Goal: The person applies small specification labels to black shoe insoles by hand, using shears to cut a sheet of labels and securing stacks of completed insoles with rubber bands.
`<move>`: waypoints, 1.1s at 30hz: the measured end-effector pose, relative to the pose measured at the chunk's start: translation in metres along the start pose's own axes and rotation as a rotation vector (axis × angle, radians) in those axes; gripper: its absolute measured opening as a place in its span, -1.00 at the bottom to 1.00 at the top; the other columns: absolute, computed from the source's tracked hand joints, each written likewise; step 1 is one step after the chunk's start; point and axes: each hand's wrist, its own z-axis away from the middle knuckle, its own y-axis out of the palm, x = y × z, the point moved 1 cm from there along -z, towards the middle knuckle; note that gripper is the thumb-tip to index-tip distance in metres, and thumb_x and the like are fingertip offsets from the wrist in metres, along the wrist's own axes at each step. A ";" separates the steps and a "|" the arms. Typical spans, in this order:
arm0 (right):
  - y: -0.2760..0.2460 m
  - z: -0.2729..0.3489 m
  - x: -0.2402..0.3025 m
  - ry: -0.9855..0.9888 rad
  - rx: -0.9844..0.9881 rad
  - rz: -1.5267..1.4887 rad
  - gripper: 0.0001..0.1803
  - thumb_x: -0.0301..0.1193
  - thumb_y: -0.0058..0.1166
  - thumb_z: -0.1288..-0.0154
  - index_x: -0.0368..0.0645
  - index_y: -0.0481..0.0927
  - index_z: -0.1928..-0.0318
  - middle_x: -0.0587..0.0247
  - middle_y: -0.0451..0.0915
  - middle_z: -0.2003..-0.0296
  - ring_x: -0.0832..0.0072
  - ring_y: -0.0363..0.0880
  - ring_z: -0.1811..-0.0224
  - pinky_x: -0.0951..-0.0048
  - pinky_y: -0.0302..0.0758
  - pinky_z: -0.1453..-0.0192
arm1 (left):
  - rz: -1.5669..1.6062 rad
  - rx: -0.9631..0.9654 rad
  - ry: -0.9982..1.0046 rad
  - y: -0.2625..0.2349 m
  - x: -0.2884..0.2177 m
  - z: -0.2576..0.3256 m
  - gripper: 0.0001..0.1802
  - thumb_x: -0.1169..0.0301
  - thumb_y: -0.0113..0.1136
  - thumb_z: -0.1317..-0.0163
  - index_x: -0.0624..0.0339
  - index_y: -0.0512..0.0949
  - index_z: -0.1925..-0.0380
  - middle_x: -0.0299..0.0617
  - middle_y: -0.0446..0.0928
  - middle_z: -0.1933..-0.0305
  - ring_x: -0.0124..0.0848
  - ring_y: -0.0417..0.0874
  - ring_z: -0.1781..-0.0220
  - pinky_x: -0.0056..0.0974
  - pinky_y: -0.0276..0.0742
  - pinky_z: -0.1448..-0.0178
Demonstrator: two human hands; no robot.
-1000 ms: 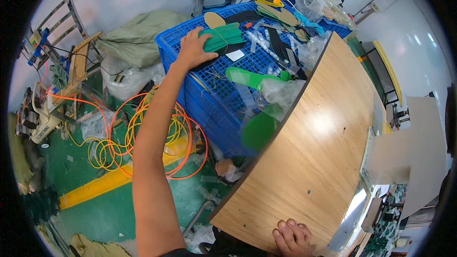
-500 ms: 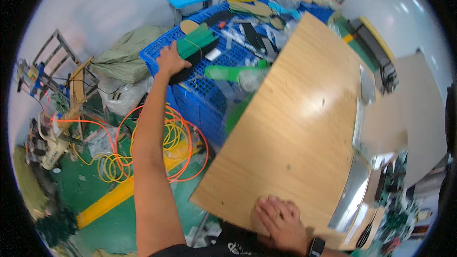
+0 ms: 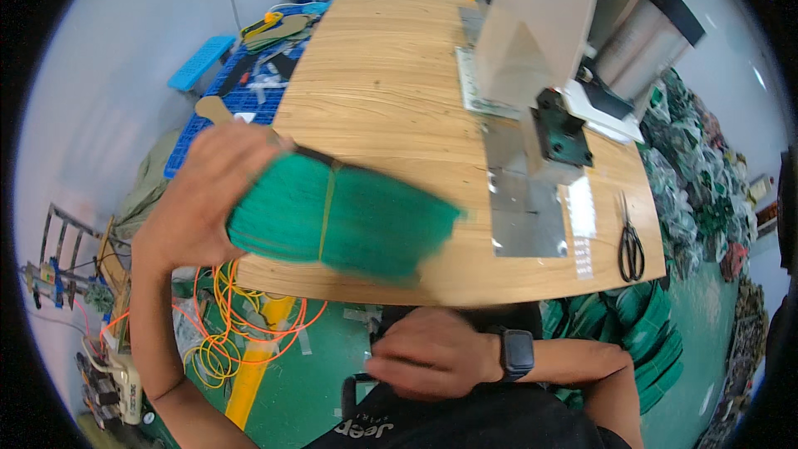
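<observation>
Left hand [image 3: 199,195] gripped a green bundle [image 3: 378,220] with a yellowish band [image 3: 327,212], over the table [image 3: 374,75], right hand [image 3: 432,353] was blurred, its hold impossible to tell, near a black shirt [image 3: 515,407] that bore pale lettering [image 3: 366,430].

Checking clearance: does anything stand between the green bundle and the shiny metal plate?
Nothing visible: wooden tabletop shows between the green bundle, in the left hand, and the metal plate. The bundle hides what's beneath.

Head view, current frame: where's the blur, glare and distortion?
Head view: motion blur softens the green bundle in the left hand, and the right hand; head view: bright glints on the metal plate; head view: fisheye bows the near edge of the tabletop, corners black.
</observation>
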 end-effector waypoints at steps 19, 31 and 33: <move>0.009 0.008 -0.053 0.549 -0.150 -0.096 0.09 -0.25 0.44 0.10 -0.33 0.00 -0.34 -0.07 0.26 -0.17 0.14 0.27 -0.21 0.22 0.30 -0.23 | 0.774 -0.315 -0.668 0.122 -0.101 -0.014 0.02 0.17 0.39 0.01 0.26 0.03 -0.36 0.19 0.29 -0.28 -0.05 0.33 -0.32 -0.17 0.25 -0.33; -0.009 0.019 -0.072 0.570 0.010 -0.358 -0.05 -0.34 0.22 -0.05 -0.38 -0.03 -0.34 -0.27 0.28 -0.17 -0.04 0.30 -0.22 0.18 0.26 -0.30 | 1.069 -0.457 -0.698 0.127 -0.110 0.001 -0.18 0.44 0.25 -0.15 0.23 0.07 -0.37 -0.05 0.32 -0.26 -0.34 0.36 -0.25 -0.28 0.22 -0.32; -0.018 0.017 -0.069 0.639 0.024 -0.339 -0.10 -0.35 0.20 -0.06 -0.34 0.02 -0.34 -0.22 0.30 -0.20 0.08 0.32 -0.26 0.25 0.27 -0.29 | 0.903 -0.448 -0.679 0.128 -0.118 0.001 -0.22 0.43 0.23 -0.18 0.21 0.09 -0.37 -0.03 0.36 -0.24 -0.34 0.38 -0.23 -0.28 0.25 -0.30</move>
